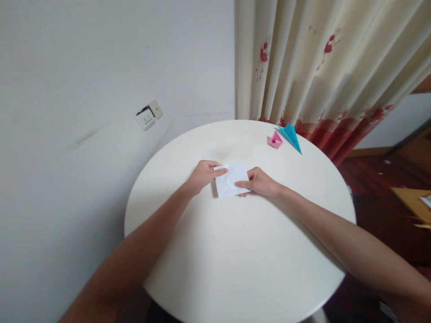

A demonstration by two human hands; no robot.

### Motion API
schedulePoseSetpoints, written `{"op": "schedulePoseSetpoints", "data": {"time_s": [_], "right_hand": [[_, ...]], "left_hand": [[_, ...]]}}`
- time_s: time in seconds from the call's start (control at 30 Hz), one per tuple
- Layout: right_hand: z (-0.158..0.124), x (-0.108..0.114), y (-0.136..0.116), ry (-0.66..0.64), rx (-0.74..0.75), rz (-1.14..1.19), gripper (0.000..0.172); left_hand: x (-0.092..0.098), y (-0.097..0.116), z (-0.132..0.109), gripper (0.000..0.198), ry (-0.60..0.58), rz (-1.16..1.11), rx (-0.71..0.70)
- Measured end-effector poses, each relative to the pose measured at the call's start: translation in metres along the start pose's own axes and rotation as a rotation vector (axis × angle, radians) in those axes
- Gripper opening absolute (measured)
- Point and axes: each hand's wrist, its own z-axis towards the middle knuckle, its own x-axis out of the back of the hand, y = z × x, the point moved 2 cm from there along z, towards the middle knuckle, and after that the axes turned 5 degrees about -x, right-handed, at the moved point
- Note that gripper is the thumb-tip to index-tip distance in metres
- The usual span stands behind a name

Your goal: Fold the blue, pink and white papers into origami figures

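Two bare hands hold a small white paper near the middle of a round white table: left hand pinches its left edge, right hand apparently its right. Pink and blue origami sit beyond.

This looks like a room in a home. A round white table stands by a plain wall, with a wall socket beyond its left edge. A cream curtain printed with red flowers hangs behind the table, and dark wooden floor lies to its right.
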Motion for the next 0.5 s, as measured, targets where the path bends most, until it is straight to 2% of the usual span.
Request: {"op": "schedulePoseSetpoints", "data": {"time_s": [0.13, 0.23, 0.37, 0.5], "right_hand": [[0.003, 0.002, 0.002, 0.148, -0.011, 0.031, 0.035], [0.004, 0.004, 0.002, 0.248, -0.024, 0.013, 0.032], [0.002, 0.0, -0.001, 0.198, 0.013, -0.061, 0.037], [0.001, 0.002, -0.001, 0.166, 0.037, -0.127, 0.046]], "left_hand": [[-0.005, -0.003, 0.0, 0.043, -0.017, 0.019, -0.002], [-0.01, -0.003, -0.002, 0.041, -0.122, -0.017, 0.033], [-0.016, -0.001, -0.009, 0.041, -0.286, -0.065, 0.112], [-0.018, 0.003, -0.012, 0.044, -0.319, -0.033, 0.137]]}}
